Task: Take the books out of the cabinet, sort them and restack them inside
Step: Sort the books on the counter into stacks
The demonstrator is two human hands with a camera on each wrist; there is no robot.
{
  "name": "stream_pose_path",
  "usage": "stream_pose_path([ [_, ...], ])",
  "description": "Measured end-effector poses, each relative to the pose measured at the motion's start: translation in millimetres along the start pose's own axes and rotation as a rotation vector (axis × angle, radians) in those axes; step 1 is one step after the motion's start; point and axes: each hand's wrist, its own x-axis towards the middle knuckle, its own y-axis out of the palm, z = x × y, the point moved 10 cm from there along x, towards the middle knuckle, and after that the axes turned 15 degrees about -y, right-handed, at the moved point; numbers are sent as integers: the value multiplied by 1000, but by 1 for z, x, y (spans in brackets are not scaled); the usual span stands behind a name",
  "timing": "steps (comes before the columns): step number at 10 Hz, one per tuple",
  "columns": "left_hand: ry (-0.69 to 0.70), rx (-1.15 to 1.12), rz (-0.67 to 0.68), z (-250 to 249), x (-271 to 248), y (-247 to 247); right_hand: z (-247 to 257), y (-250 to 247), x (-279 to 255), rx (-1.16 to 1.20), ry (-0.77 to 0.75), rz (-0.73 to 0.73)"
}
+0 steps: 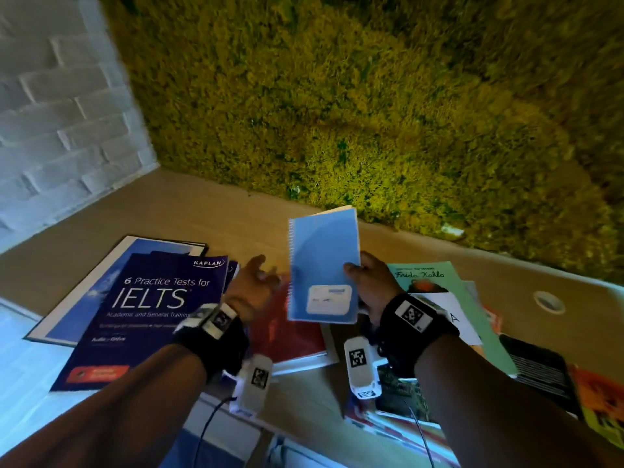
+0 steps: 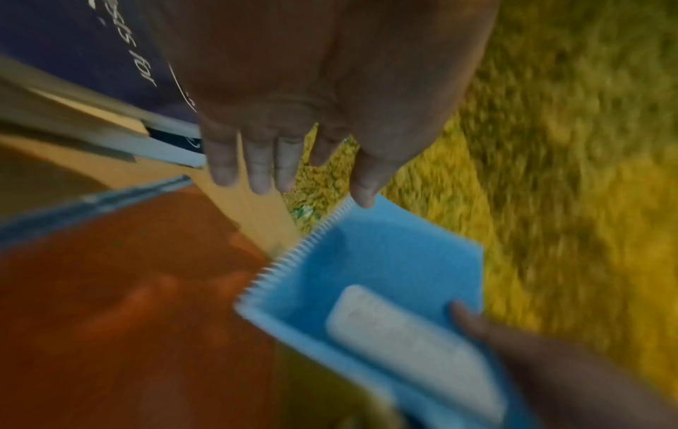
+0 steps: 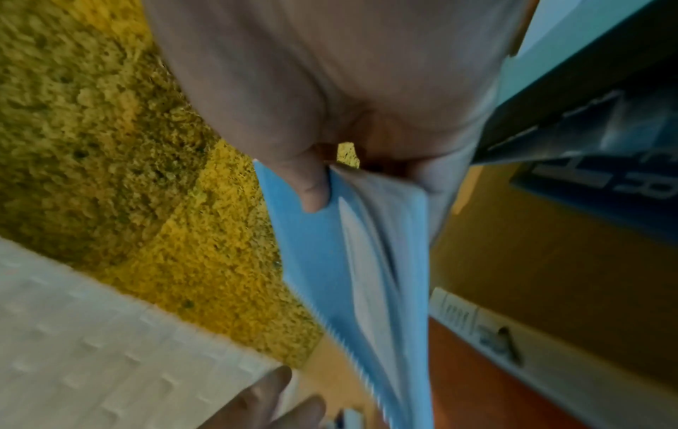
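Observation:
My right hand [image 1: 366, 285] holds a light blue spiral notebook [image 1: 322, 265] upright above the wooden top, thumb on the cover and fingers behind it. The same blue notebook [image 2: 385, 278] [image 3: 330, 255] shows in both wrist views, with a white label low on its cover. My left hand [image 1: 256, 282] hovers just left of its spiral edge, fingers straight and spread, holding nothing. Below the left hand lies a red book [image 1: 287, 332]. A purple IELTS book [image 1: 148, 315] lies on a larger blue book [image 1: 101, 282] at the left. A green Frida Kahlo book [image 1: 435, 275] lies to the right.
A wooden top [image 1: 189, 214] carries the books, backed by a moss-green wall [image 1: 337, 96] and a white brick wall [image 1: 50, 113] at the left. More books, a black one [image 1: 537, 369] and an orange one [image 1: 597, 390], crowd the right. A round cable hole [image 1: 548, 300] sits far right.

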Motion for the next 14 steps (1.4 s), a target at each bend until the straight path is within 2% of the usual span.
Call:
stream_pose_path([
  [1, -111, 354, -37, 83, 29, 24, -19, -26, 14, -177, -45, -60],
  [2, -128, 535, -127, 88, 21, 18, -40, -37, 20, -331, -38, -27],
  [3, -67, 577, -176, 79, 18, 12, -64, -24, 20, -357, 12, 48],
  [4, -8, 53, -104, 73, 29, 5, -91, -11, 27, -413, 6, 120],
  [5, -26, 3, 85, 68, 35, 2, -88, -8, 25, -468, 3, 141],
  [6, 39, -42, -1, 38, 33, -26, -85, -16, 29, -438, -14, 113],
  [7, 56, -193, -121, 17, 19, -49, -77, -22, 24, -404, -23, 77],
  [8, 194, -106, -255, -30, -15, -76, -66, -25, 15, -347, -27, 50],
  [10, 338, -321, -220, -91, -58, -91, -25, -21, -4, -302, -27, 48],
  [11, 389, -341, -247, -108, -64, -107, -25, -34, 4, -252, -60, -27],
  [12, 373, -386, -203, -107, -54, -110, -22, -50, 8, -195, -46, -86],
  [13, 417, -460, -19, -104, -57, -92, -18, -62, 4, -171, -35, -103],
  [14, 497, -386, 29, -84, -53, -76, -20, -71, 0, -109, -9, -153],
])
